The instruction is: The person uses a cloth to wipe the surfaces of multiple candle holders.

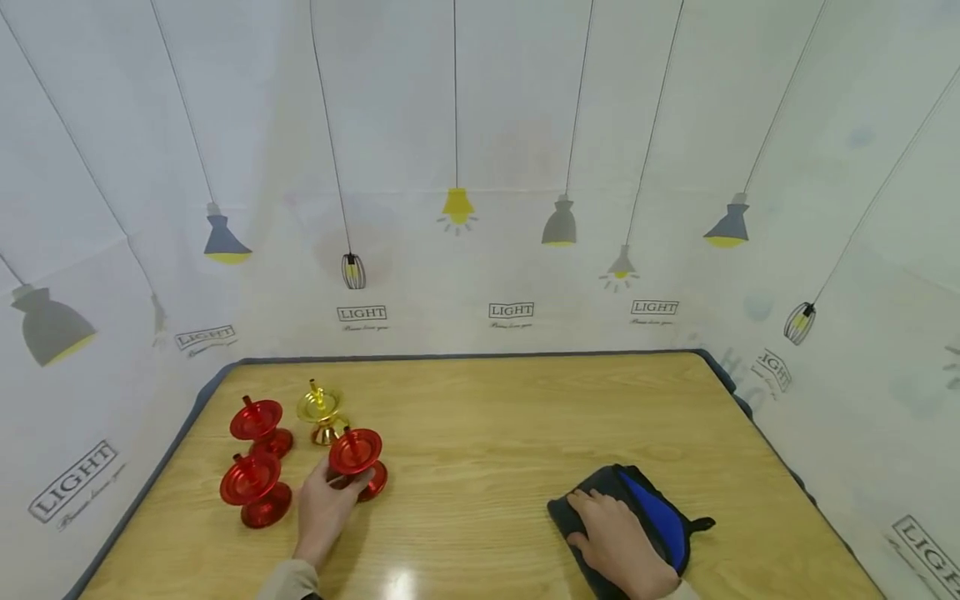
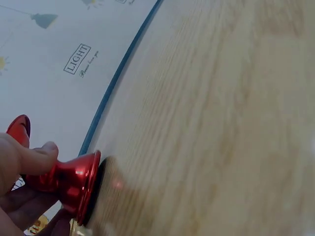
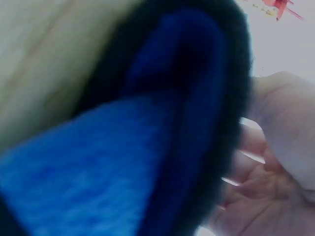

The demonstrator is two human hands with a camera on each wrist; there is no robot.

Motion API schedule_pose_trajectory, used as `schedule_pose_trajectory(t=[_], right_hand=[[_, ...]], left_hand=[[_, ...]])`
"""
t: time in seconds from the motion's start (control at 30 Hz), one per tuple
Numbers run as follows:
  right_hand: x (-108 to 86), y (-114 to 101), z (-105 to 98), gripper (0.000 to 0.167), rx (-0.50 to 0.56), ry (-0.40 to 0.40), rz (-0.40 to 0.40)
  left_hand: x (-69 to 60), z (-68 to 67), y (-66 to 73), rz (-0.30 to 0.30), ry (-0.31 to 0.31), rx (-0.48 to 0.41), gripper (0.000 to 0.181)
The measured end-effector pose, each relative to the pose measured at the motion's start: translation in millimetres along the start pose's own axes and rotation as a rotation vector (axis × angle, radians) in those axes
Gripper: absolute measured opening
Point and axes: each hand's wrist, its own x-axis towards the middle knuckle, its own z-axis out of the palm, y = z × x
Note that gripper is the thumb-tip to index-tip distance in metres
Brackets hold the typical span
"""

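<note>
My left hand (image 1: 324, 510) (image 2: 22, 164) grips a red metal stemmed dish (image 1: 356, 452) (image 2: 76, 182) round its stem, below the shallow bowl. The dish's foot is down by the tabletop; whether it touches, I cannot tell. On a dark pouch or mitt (image 1: 600, 485) with a blue part (image 1: 660, 518) (image 3: 93, 162) rests my right hand (image 1: 618, 542) (image 3: 283, 189), palm down with relaxed fingers. In the right wrist view the blue lining and dark edge are close and blurred, hiding part of the fingers.
Two more red dishes (image 1: 257, 419) (image 1: 251, 479) stand to the left of my left hand, with a gold one (image 1: 319, 406) behind it. The wooden table (image 1: 480, 433) has a dark edge. Beyond it hangs a white sheet (image 1: 450, 108) printed with lamps.
</note>
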Motion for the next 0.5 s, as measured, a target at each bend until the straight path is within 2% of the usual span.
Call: schedule_pose_trajectory(t=[0.13, 0.3, 0.4, 0.5], right_hand=[[2.4, -4, 5, 0.030, -0.057, 0.075, -0.039], [6.8, -3, 7, 0.016, -0.104, 0.119, -0.012], [7.6, 0, 3, 0.014, -0.080, 0.153, 0.011], [7.6, -1, -7, 0.021, -0.015, 0.204, 0.022]], left_hand=[[-2.0, 0.0, 6.4, 0.029, -0.048, 0.005, 0.044], [-5.7, 8.1, 24.7, 0.064, -0.144, -0.054, 0.040], [-9.8, 14.5, 38.9, 0.081, -0.203, -0.108, 0.037], [-15.9, 19.5, 53.4, 0.120, -0.247, -0.162, 0.033]])
